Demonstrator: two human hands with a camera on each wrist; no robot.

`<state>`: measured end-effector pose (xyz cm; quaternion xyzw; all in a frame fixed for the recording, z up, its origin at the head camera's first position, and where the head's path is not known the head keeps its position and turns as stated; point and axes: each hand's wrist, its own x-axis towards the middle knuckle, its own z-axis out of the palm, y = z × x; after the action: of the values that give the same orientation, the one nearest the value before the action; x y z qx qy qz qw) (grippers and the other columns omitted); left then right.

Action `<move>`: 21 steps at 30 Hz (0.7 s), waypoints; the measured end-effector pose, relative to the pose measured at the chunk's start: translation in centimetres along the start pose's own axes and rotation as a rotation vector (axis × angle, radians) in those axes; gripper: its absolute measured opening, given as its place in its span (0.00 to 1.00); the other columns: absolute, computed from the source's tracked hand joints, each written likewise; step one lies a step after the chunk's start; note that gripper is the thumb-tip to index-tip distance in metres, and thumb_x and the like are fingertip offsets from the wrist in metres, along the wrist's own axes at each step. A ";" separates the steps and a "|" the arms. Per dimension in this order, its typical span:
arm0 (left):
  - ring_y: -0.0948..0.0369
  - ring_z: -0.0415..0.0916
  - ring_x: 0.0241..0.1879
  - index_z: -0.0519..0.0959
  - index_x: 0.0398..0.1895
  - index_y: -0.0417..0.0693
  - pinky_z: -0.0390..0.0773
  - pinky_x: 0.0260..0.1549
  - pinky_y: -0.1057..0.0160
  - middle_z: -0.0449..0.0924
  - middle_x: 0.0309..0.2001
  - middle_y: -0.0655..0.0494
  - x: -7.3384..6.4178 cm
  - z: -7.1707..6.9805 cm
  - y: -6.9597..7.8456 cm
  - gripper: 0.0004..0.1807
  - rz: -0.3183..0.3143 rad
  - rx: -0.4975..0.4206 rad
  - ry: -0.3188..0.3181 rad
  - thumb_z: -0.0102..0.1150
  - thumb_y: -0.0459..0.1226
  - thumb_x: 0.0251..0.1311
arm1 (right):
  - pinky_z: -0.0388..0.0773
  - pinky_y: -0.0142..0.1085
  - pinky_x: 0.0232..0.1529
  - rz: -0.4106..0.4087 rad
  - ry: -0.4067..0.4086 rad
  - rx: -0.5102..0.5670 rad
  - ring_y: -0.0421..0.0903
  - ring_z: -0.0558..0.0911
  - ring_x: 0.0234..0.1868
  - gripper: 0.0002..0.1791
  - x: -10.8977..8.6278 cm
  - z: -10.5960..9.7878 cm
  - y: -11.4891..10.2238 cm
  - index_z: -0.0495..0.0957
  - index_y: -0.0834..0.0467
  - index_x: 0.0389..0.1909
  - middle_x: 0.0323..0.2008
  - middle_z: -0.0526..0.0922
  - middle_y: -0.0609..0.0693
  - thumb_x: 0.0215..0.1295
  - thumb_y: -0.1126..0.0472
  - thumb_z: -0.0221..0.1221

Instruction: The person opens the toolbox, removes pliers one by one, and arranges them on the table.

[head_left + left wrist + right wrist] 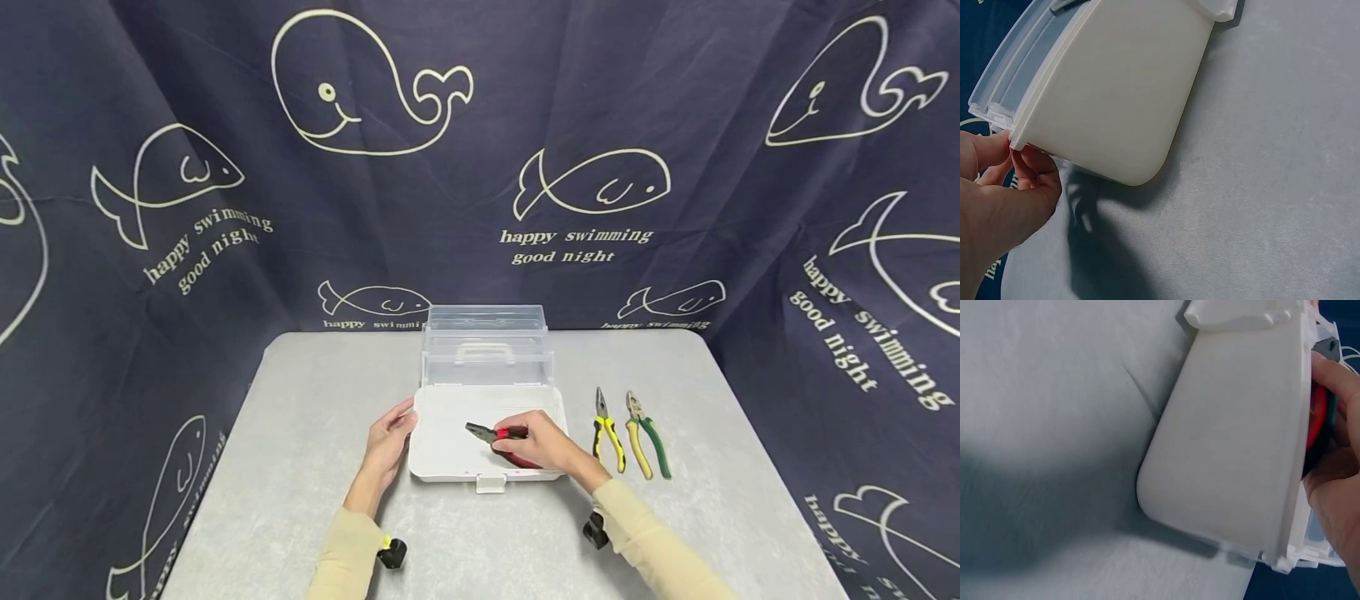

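A white toolbox (447,417) stands on the table with its clear lid (486,320) raised at the back. At the box's left side my left hand (387,442) pinches the rim, thumb above and fingers curled below, as the left wrist view shows. My right hand (542,440) grips combination pliers (480,432) with red and black handles. They overlap the box's opening in the head view, jaws pointing left. In the right wrist view the red handle (1317,415) shows just behind the box's rim, partly hidden by the fingers.
Right of the box lie long-nose pliers (609,442) with yellow and black handles. Beside them are pliers (651,442) with one yellow and one green handle. A white latch (491,483) juts from the box's front. Dark curtains (480,183) surround the grey table (315,400).
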<state>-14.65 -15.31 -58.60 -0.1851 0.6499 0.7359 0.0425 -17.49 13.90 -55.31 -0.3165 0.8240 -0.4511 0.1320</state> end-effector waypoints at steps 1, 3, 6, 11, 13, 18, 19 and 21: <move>0.62 0.79 0.46 0.75 0.70 0.44 0.79 0.43 0.66 0.80 0.56 0.45 0.0 0.0 0.0 0.22 -0.001 0.000 0.002 0.57 0.34 0.74 | 0.77 0.29 0.32 0.000 0.015 0.004 0.33 0.77 0.28 0.04 -0.1 -0.2 0.0 0.88 0.55 0.40 0.30 0.86 0.43 0.67 0.60 0.69; 0.62 0.79 0.46 0.75 0.70 0.44 0.79 0.43 0.66 0.80 0.55 0.46 0.0 0.0 0.1 0.22 -0.002 0.001 0.003 0.57 0.34 0.74 | 0.79 0.29 0.33 0.012 0.049 0.027 0.33 0.79 0.29 0.06 -0.2 -0.5 0.0 0.89 0.56 0.42 0.31 0.88 0.44 0.66 0.60 0.69; 0.62 0.78 0.46 0.75 0.70 0.44 0.79 0.43 0.66 0.80 0.56 0.46 0.0 -0.1 0.2 0.23 -0.003 0.004 0.006 0.57 0.34 0.74 | 0.81 0.29 0.35 0.039 0.100 0.075 0.34 0.82 0.32 0.10 -0.3 -1.1 0.1 0.89 0.59 0.45 0.35 0.89 0.47 0.65 0.61 0.70; 0.62 0.78 0.47 0.75 0.70 0.45 0.79 0.44 0.66 0.80 0.56 0.46 -0.1 -0.2 0.3 0.23 -0.003 0.009 0.004 0.57 0.34 0.74 | 0.84 0.32 0.37 0.114 0.154 0.226 0.41 0.88 0.35 0.13 -0.7 -2.0 0.2 0.88 0.64 0.47 0.37 0.90 0.54 0.64 0.63 0.71; 0.62 0.78 0.47 0.74 0.70 0.44 0.79 0.44 0.66 0.80 0.57 0.45 -0.1 -0.2 0.3 0.23 0.002 0.008 -0.004 0.57 0.34 0.74 | 0.86 0.35 0.38 0.131 0.172 0.287 0.44 0.89 0.37 0.14 -0.9 -2.3 0.2 0.87 0.67 0.48 0.38 0.90 0.57 0.64 0.65 0.70; 0.63 0.78 0.46 0.73 0.71 0.43 0.78 0.44 0.66 0.80 0.58 0.44 -0.3 -0.2 0.4 0.23 -0.001 0.002 -0.015 0.57 0.35 0.75 | 0.86 0.44 0.43 0.155 0.223 0.404 0.49 0.90 0.41 0.16 -1.5 -3.2 0.1 0.84 0.71 0.51 0.40 0.89 0.62 0.66 0.66 0.69; 0.63 0.78 0.46 0.73 0.71 0.42 0.78 0.44 0.66 0.80 0.58 0.44 -0.4 -0.2 0.4 0.24 0.000 0.005 -0.015 0.57 0.35 0.75 | 0.86 0.44 0.43 0.162 0.237 0.417 0.48 0.90 0.41 0.16 -1.6 -3.4 0.0 0.83 0.71 0.52 0.41 0.89 0.62 0.66 0.66 0.68; 0.64 0.78 0.46 0.73 0.71 0.42 0.78 0.45 0.66 0.79 0.59 0.43 -0.5 -0.2 0.4 0.24 0.000 0.004 -0.015 0.57 0.35 0.75 | 0.86 0.44 0.43 0.176 0.272 0.438 0.47 0.90 0.42 0.18 -2.0 -3.9 -0.1 0.82 0.72 0.53 0.42 0.89 0.62 0.66 0.66 0.68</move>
<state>-14.27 -15.46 -58.12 -0.1795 0.6509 0.7361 0.0479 -17.90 17.69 -53.25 -0.1441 0.7413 -0.6436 0.1242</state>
